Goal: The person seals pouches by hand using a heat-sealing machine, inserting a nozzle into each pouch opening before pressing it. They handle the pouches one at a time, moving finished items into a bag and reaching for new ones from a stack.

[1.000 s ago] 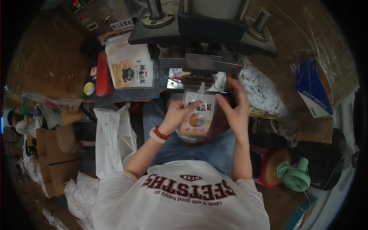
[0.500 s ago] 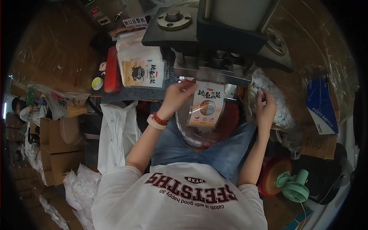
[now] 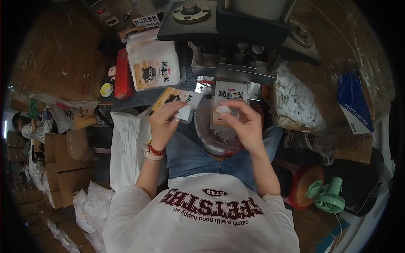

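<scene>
My left hand (image 3: 164,122) grips a printed pouch (image 3: 172,96) by its lower edge, tilted beside the worktop. Between the thumb and fingers of my right hand (image 3: 244,123) is a small white piece (image 3: 222,109). Behind that hand another printed pouch (image 3: 230,89) hangs upright at the front of the metal press (image 3: 232,71), partly covered by my fingers. A stack of similar pouches (image 3: 156,69) lies on the worktop at the left of the press.
A bag of small white pieces (image 3: 295,97) is right of the press. A red box (image 3: 123,74) stands left of the stack. A green fan (image 3: 331,198) and a blue box (image 3: 356,103) are at the right. Part of another person (image 3: 36,126) shows far left.
My left hand has moved left and down and now holds a pouch. My right hand has come in from the bag side to the hanging pouch with a white piece.
</scene>
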`<state>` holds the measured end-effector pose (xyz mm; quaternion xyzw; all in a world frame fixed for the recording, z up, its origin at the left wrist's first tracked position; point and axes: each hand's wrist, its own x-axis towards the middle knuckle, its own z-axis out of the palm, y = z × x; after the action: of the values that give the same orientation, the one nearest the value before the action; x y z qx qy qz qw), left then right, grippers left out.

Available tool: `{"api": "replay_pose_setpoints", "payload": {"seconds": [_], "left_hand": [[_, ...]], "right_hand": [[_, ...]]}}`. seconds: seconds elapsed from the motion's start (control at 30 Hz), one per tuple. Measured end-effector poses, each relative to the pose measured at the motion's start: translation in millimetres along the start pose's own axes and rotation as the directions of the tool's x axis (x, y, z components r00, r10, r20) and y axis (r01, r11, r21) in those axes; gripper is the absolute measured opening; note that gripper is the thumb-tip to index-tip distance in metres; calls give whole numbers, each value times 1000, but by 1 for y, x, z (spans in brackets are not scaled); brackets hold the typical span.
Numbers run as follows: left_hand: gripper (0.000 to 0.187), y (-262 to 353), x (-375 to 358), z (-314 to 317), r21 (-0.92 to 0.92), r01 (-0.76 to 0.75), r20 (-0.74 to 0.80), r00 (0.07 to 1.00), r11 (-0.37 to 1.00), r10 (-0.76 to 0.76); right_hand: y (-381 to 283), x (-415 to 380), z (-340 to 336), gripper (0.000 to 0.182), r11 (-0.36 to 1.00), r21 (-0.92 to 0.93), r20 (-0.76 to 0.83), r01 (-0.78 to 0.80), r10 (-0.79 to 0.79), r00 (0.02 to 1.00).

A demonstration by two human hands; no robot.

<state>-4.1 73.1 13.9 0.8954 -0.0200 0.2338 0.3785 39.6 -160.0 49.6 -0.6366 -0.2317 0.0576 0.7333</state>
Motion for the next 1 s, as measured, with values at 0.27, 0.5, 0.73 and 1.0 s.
{"api": "replay_pose_setpoints", "payload": {"seconds": [0.27,0.5,0.73,1.0], "left_hand": [[45,50,1,-6,155,-442,204,889,883,410],[26,30,5,75,-554,656,618,736,512,-275],[26,32,53,98,-667,733,673,669,134,-315],[32,1,64,81,-416,468,415,860,779,-296]], "right_hand": [[-28,-3,-13,34,392,-770,412,503,-297,861],[-25,-1,-49,35,571,-795,-15,206,-357,934],[14,10,-134,22,59,-960,-278,-275,-335,900],[39,19,-149,25,286,-931,-281,-226,-170,945]]}}
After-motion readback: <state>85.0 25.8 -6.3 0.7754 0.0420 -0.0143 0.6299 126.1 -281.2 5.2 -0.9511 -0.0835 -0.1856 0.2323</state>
